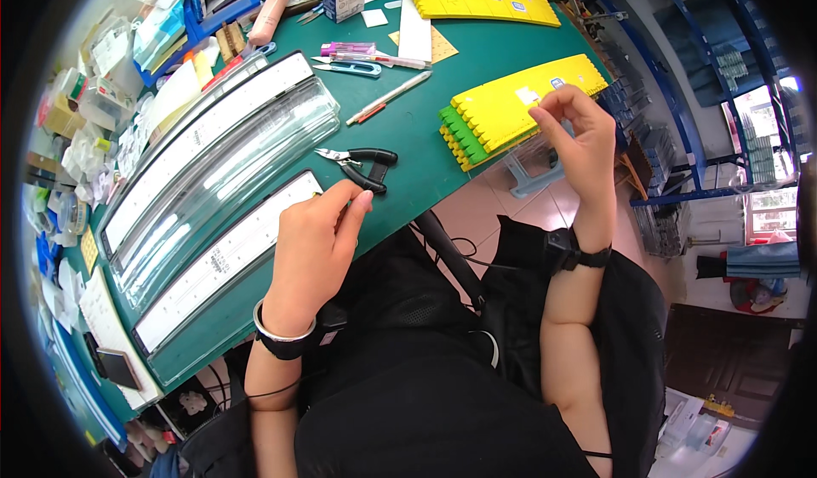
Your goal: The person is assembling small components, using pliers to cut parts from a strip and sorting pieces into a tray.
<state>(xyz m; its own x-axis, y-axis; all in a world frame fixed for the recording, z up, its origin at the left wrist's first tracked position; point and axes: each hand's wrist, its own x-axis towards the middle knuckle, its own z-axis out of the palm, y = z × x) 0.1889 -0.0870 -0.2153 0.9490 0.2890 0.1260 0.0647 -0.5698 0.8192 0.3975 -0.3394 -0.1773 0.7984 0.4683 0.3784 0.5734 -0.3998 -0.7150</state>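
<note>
At green tabletop [425, 163], L hand [313, 236] is held by nearest white strip's [223, 262] R end, R hand [589, 142] nr yellow strips [502, 102].
Fingers [555, 131] are curled, thumbs nr index tips; whether anything's pinched can't be told. Blk cutters [374, 154] are laid just beyond L hand; yellow strips are stacked, R edge.

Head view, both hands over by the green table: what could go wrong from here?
The left hand could knock the black-handled cutters, which lie right by it. The right hand might nudge the yellow-and-green stack, perhaps tipping it off the nearby edge of the table.
</note>
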